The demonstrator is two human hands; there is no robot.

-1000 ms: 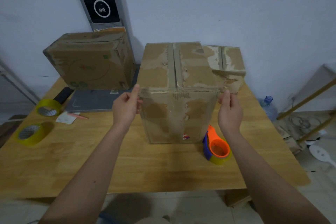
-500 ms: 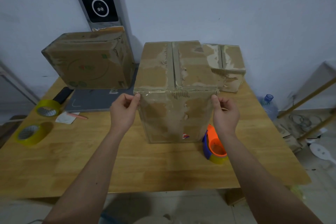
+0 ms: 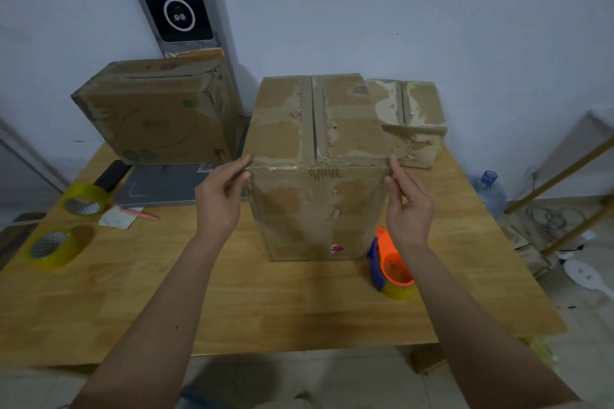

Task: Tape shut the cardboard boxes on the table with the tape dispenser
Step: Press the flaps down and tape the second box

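A tall worn cardboard box (image 3: 315, 209) stands mid-table with its top flaps closed. A clear tape strip (image 3: 285, 167) runs along its top front edge. My left hand (image 3: 221, 199) touches the box's upper left front corner with thumb and fingertips, pressing the tape end there. On the upper right corner my right hand (image 3: 407, 206) presses with fairly straight fingers. The orange and blue tape dispenser (image 3: 390, 262) lies on the table beside the box's lower right, under my right wrist. Two more boxes stand behind, one at the left (image 3: 156, 113) and one at the right (image 3: 415, 116).
Two yellowish tape rolls (image 3: 84, 199) (image 3: 54, 247) sit at the table's left edge, near a paper scrap and a pen (image 3: 139, 213). A grey laptop (image 3: 166, 184) lies behind my left hand. The wooden table (image 3: 299, 302) meets the wall. A water bottle (image 3: 491, 191) stands on the floor at right.
The tape strip, held stretched in front of the box, has come down onto its top front edge. Both hands moved in to the box's corners.
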